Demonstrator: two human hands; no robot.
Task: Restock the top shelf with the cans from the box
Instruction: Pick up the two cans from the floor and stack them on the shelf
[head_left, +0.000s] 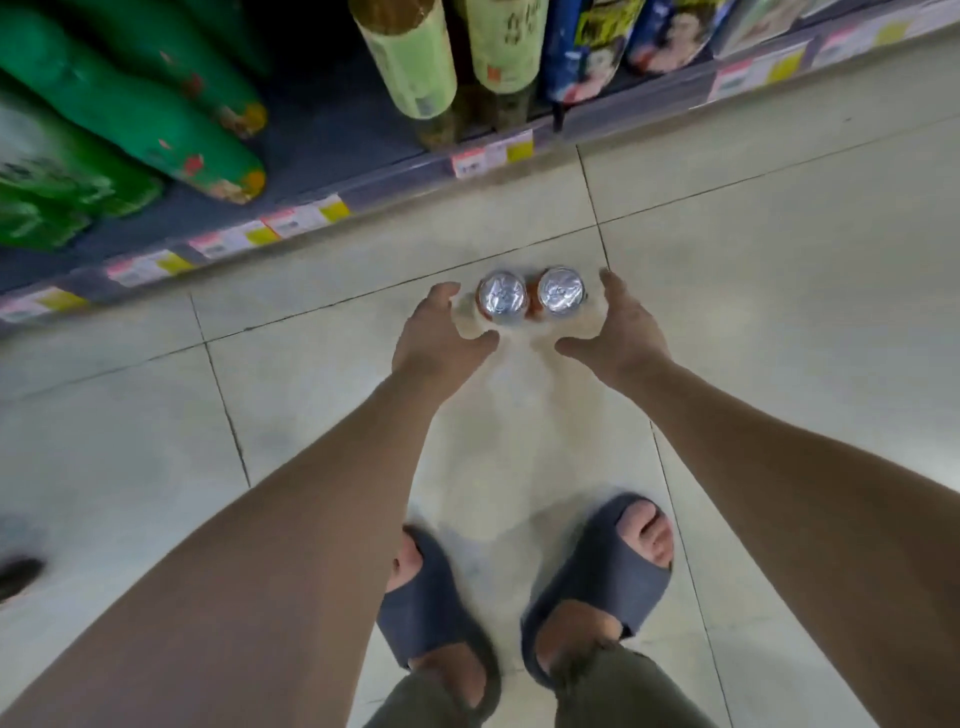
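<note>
Two spread hands flank a pair of cans, neither one closed on them yet.

The silver-topped, orange-sided metal left can (502, 297) and its matching right can (561, 291) stand upright and touching, between the two grips and just beyond the thumbs. The left hand (441, 338) is spread wide, its fingers just outside the left can. The right hand (618, 332) is spread the same way, just outside the right can. Blur hides whether any fingertip touches metal, and whether the cans rest on the pale tiled floor (779, 312) below them. To do this well, each hand should probably wrap one can round its side wall, thumb opposite fingers, and keep it upright before lifting. Neither the box nor the top shelf is in view.
</note>
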